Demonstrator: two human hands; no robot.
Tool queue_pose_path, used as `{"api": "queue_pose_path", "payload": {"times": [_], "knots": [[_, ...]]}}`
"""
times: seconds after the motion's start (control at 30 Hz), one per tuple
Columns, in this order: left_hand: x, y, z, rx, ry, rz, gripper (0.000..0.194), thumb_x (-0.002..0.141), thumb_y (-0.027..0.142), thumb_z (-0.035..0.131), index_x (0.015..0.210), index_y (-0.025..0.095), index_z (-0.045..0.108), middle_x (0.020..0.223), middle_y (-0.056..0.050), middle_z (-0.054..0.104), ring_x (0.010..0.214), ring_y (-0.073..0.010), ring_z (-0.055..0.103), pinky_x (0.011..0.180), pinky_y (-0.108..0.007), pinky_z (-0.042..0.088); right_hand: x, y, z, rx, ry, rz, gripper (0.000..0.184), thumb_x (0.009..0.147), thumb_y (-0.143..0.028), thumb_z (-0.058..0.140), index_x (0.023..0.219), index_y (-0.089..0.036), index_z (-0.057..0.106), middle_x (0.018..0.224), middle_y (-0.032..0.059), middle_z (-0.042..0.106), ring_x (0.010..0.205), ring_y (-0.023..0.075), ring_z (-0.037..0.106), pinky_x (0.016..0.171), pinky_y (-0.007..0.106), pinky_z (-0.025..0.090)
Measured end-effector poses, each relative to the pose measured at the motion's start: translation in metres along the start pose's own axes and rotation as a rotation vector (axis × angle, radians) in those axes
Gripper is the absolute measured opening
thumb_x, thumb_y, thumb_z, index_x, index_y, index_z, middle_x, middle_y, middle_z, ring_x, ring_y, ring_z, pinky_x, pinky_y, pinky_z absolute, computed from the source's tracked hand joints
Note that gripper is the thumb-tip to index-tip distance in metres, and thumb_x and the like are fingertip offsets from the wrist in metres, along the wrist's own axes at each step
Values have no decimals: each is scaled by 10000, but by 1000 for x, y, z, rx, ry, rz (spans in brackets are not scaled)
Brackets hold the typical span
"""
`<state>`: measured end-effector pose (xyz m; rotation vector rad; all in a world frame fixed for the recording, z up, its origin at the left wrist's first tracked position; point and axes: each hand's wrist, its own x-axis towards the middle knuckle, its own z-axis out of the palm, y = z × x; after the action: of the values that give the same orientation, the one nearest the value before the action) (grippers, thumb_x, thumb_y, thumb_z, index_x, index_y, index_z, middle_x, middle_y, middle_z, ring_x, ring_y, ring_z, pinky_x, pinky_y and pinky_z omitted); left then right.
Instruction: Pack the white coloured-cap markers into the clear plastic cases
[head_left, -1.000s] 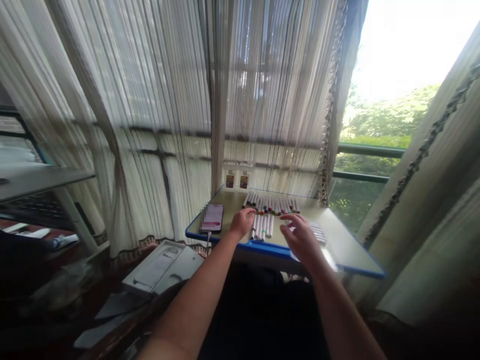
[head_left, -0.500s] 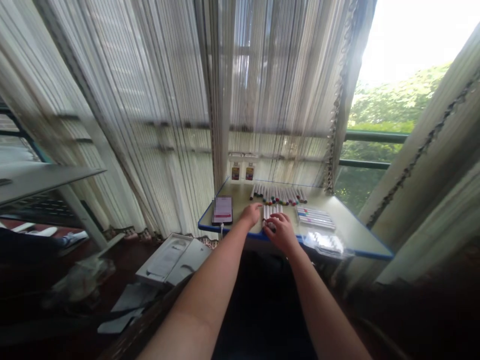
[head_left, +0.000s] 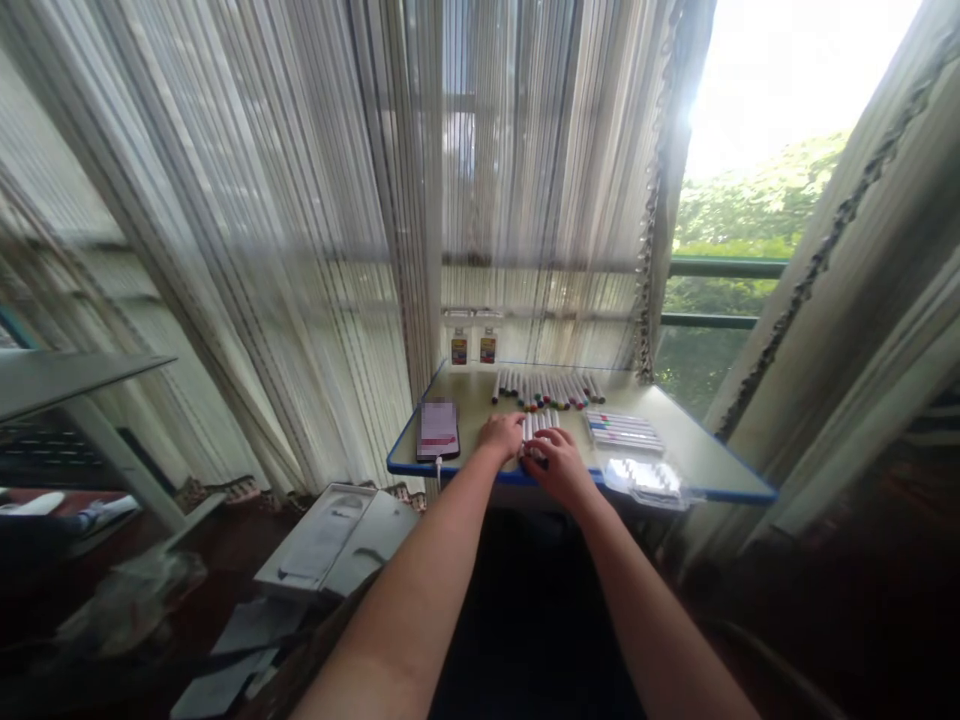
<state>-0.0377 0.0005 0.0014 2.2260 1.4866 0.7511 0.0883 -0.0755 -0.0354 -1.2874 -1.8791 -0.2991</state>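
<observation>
A small row of white markers (head_left: 541,419) lies side by side near the table's front edge, between my two hands. My left hand (head_left: 501,435) is at the row's left side, its fingers bent and the fingertips against the outermost marker. Over the lower ends of the markers, my right hand (head_left: 559,462) curls its fingers, hiding part of them. Behind is a longer row of loose markers (head_left: 551,388), their coloured ends towards me. A flat set of markers (head_left: 624,431) lies to the right of my right hand.
Clear plastic packaging (head_left: 649,482) overhangs the front edge of the blue-edged table (head_left: 697,455). A phone (head_left: 438,432) with a white cable lies on the left. Two small labelled packs (head_left: 473,348) stand at the back. An open white box (head_left: 337,535) sits low on the left.
My left hand has closed in on the left side of the small marker row, its fingers more bent. My right hand stays at the markers' lower ends. The camera view has shifted slightly.
</observation>
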Motion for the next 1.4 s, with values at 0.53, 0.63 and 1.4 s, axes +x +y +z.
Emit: {"api": "queue_pose_path", "payload": {"times": [0.53,0.63,1.4], "knots": [[2,-10,9,-181,173,-62,235,753,146,599,972,164,682,943,-80,713,876,-161,646,778,-239,460,-3,-2,1,-42,-56,51,209,788,-331,599,930,-219,704,1074,96,629,1110,283,453,963,440,420],[1,-9,8,-150,198,-86,240,761,147,588,982,164,679,951,-89,709,896,-174,640,795,-254,454,-2,-2,2,-35,-56,58,214,793,-342,592,924,-216,704,1072,96,629,1111,282,454,970,436,414],[-14,-10,-4,-495,-110,166,391,815,421,481,672,114,678,505,-4,576,481,-94,492,540,-210,393,0,8,14,72,275,231,513,847,-314,430,1294,-62,423,1209,217,551,1140,299,492,977,507,389]]}}
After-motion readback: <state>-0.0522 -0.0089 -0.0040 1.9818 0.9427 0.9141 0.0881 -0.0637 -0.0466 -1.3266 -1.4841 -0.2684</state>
